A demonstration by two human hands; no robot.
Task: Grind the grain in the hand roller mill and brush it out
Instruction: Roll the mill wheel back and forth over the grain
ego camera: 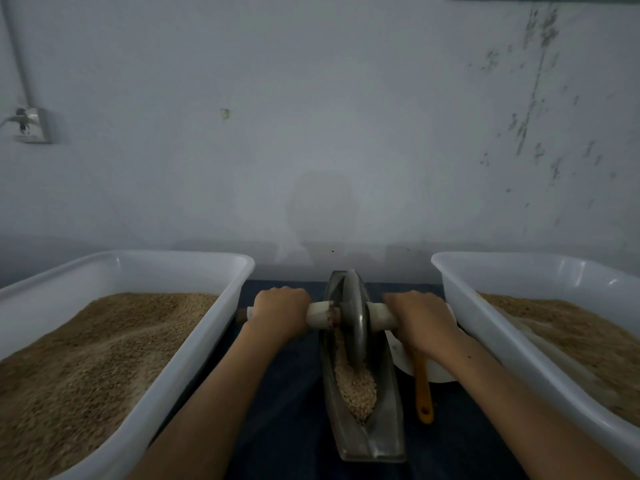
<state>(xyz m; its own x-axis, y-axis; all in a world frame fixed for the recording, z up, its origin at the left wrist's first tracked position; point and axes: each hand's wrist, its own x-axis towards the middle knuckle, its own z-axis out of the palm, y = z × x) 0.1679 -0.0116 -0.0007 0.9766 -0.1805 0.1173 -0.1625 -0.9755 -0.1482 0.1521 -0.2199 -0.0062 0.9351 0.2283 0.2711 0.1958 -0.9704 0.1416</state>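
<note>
While the grain point(356, 389) in the trough point(363, 434) looks whole or only partly cracked, count yourself at the grinding stage, mid-task by my reading. Brushing out is not yet begun; no brush shows for certain.

Hands: your left hand point(281, 311) has its fingers curled round the left handle point(320, 315) of the roller wheel point(354, 320); your right hand point(420, 322) wraps the right handle point(379, 315) the same way. Wheel stands upright in the trough, toward its far end, with grain heaped along the near half of the channel.

Position: the mill sits mid-bench on the dark cloth point(287, 410), running from the far edge toward the near edge, between the two tubs.

Count:
- one trough, one wheel, two handles
- two white tubs, each holding grain: left tub point(214, 306) by the left edge, right tub point(485, 323) by the right edge
- one orange-handled tool point(423, 393), just right of the trough; its head is hidden under your wrist, so scoop or brush I cannot tell
- one white bowl point(401, 355), partly hidden behind the right forearm
</note>
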